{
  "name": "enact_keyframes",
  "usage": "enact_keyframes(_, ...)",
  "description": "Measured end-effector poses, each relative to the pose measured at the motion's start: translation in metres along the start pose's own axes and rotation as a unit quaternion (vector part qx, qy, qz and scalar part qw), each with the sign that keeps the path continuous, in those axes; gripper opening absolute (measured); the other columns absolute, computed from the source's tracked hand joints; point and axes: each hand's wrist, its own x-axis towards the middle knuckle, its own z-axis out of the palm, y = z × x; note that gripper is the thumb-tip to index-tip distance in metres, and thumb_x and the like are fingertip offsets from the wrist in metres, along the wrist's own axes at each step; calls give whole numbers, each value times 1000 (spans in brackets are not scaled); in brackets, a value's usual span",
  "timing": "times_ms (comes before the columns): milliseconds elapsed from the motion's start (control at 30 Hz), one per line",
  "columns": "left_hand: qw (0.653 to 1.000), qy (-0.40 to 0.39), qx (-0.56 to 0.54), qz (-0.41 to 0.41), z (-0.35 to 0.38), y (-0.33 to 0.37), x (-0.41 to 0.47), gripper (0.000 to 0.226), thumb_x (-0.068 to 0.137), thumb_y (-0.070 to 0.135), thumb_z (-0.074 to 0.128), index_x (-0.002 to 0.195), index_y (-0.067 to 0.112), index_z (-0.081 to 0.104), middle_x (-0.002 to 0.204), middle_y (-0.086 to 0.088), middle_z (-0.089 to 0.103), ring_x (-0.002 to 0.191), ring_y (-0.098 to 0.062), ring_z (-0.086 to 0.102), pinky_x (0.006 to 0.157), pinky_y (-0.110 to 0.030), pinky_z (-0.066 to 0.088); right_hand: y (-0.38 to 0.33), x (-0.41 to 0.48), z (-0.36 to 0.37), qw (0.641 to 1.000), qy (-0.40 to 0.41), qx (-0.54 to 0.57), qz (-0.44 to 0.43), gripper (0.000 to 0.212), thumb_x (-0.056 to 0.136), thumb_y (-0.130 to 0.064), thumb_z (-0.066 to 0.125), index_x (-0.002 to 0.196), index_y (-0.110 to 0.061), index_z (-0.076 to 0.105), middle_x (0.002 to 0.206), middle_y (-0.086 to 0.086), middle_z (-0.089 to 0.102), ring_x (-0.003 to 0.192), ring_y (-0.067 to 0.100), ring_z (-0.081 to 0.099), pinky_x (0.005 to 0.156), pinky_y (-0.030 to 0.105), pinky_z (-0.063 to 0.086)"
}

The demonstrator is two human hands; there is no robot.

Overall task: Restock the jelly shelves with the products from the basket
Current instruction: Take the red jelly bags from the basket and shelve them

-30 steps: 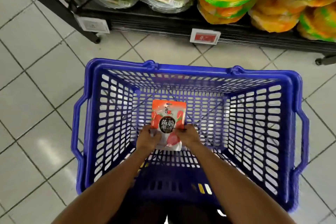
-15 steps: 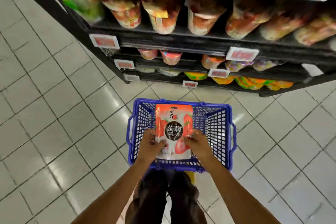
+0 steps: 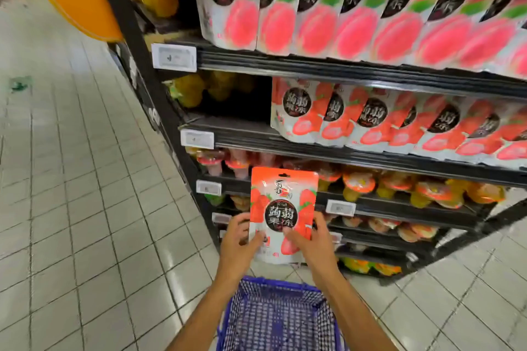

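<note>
Upright, red strawberry jelly pouch (image 3: 283,209), black round label, both hands' fingers (image 3: 296,236) gripping its lower edges

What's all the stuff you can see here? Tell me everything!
jelly pouch: one, red and white, held in front of the shelves, above the basket.
peach pouches: a row, pink, top shelf.
strawberry pouches: a row, red and white, second shelf.
jelly cups: many, orange and red, lower shelves.
price tags: several, white, shelf edges.
shelves: several, black, right side.
basket: one, blue, bottom middle.
floor: pale tiles.
left hand: grips the pouch's lower left.
right hand: grips its lower right.
</note>
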Motion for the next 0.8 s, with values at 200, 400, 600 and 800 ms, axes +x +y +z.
enact_keyframes(200,995,54,4,78,-11,67,31,51,87,16,71,130,32,49,122,18,58,102,11,55,76,-7,46,-75,26,29,995,40,28,-83,47,80,-16,80,118,-30,56,104,2,74,93,18,72,73,30,58)
enact_keyframes(400,985,40,48,163,-18,99,66,59,91,11,64,139,34,38,129,18,45,117,0,46,94,-27,48,-109,62,66,987,76,30,-137,38,83,-11,76,113,-28,60,102,-4,74,93,13,71,71,18,54)
enact_keyframes(600,983,-41,96,152,-25,102,103,55,95,13,55,145,27,37,150,3,32,135,-8,27,116,-35,29,-110,93,90,980,134,24,-148,30,88,-10,70,110,-29,62,103,-2,73,97,20,69,78,31,54)
enact_keyframes(800,979,-69,83,174,-25,116,118,59,95,20,57,147,36,33,150,11,31,134,1,29,113,-25,27,-126,112,99,977,143,22,-154,35,91,-15,68,109,-44,60,104,-12,72,97,3,68,80,21,53)
